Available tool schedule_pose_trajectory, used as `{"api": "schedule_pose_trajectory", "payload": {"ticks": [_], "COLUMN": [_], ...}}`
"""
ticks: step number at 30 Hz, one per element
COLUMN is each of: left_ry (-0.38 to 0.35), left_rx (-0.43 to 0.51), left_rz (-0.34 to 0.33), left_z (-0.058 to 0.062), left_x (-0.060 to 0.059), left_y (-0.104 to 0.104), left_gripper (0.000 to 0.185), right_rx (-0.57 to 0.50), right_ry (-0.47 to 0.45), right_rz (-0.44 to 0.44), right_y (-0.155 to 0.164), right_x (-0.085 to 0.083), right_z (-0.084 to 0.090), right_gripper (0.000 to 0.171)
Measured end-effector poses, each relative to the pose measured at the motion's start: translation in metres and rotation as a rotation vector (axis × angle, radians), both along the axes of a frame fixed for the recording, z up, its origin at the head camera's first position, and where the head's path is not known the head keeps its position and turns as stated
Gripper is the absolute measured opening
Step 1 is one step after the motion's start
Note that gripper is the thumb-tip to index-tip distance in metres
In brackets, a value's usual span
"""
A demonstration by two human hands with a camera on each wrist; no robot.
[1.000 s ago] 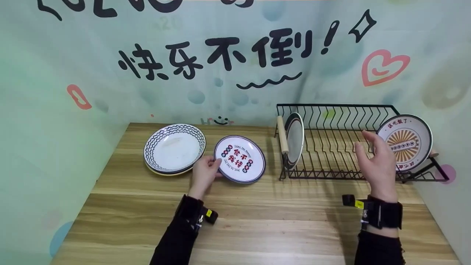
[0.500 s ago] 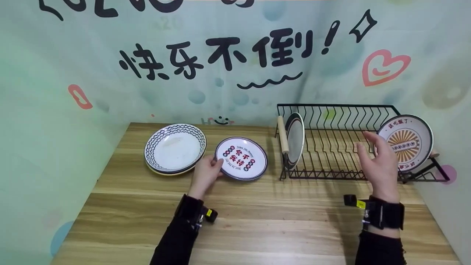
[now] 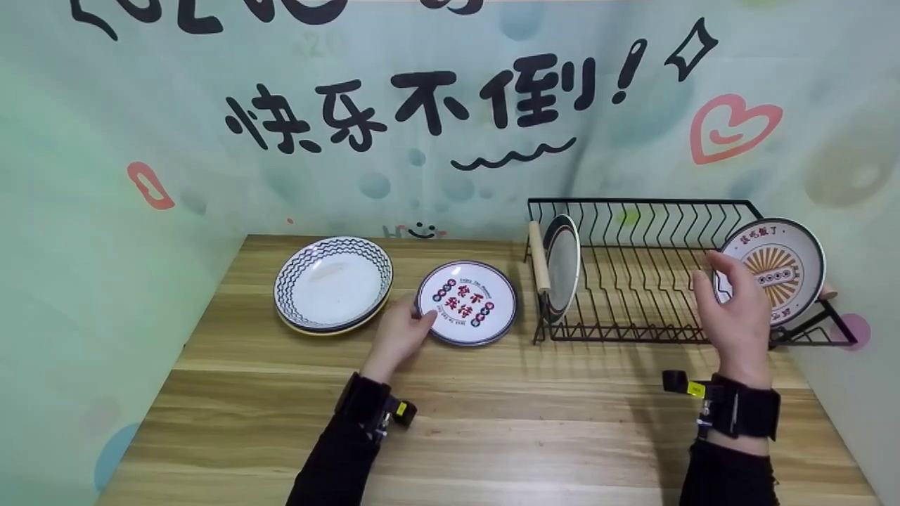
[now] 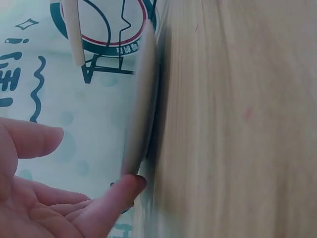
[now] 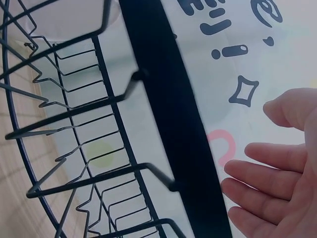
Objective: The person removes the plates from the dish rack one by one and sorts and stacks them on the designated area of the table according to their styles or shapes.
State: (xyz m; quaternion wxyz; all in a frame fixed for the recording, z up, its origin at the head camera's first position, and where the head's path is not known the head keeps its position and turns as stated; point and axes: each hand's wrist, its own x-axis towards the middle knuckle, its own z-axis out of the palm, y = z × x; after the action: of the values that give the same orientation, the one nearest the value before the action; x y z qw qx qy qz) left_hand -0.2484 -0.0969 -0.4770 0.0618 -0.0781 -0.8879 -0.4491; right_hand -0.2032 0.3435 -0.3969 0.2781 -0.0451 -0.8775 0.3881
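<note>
My left hand (image 3: 402, 330) touches the left rim of a small white plate (image 3: 467, 302) with red lettering and a dark blue rim. In the left wrist view, a fingertip (image 4: 132, 183) meets the edge of this plate (image 4: 141, 104), which lies low over the wood, while the thumb (image 4: 39, 141) stands apart from it. My right hand (image 3: 738, 316) holds nothing. It hovers by the right part of the black wire dish rack (image 3: 633, 334), in front of a sunburst-patterned plate (image 3: 787, 256). The right wrist view has its fingers (image 5: 262, 186) spread beside the rack's bar.
A bowl-like plate with a wavy black border (image 3: 334, 284) is stacked on a yellow-edged dish (image 3: 330, 333) at the left. Another plate (image 3: 564, 270) stands upright in the rack's left end, by a wooden handle (image 3: 538, 256). Behind the wooden table (image 3: 492, 436) hangs a printed backdrop (image 3: 422, 190).
The small plate has slid a little to the right along with my left hand. My right hand has drifted slightly right. The rack and the stacked dishes stay put.
</note>
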Motion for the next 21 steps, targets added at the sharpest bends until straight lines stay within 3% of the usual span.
{"api": "schedule_pose_trajectory", "payload": {"ticks": [6, 13, 21], "left_ry": [-0.020, 0.046, 0.075], "left_rx": [-0.031, -0.116, -0.149], "left_rz": [0.005, 0.012, 0.026], "left_z": [0.009, 0.027, 0.043], "left_x": [0.004, 0.013, 0.025], "left_y": [0.000, 0.000, -0.002], "left_gripper": [0.040, 0.037, 0.065], "right_rx": [0.007, 0.020, 0.020], "right_ry": [0.015, 0.023, 0.012], "right_rz": [-0.009, -0.018, -0.023], "right_y": [0.001, 0.006, 0.011], "right_x": [0.000, 0.001, 0.004], "right_z": [0.002, 0.001, 0.000], "right_gripper": [0.041, 0.041, 0.043]}}
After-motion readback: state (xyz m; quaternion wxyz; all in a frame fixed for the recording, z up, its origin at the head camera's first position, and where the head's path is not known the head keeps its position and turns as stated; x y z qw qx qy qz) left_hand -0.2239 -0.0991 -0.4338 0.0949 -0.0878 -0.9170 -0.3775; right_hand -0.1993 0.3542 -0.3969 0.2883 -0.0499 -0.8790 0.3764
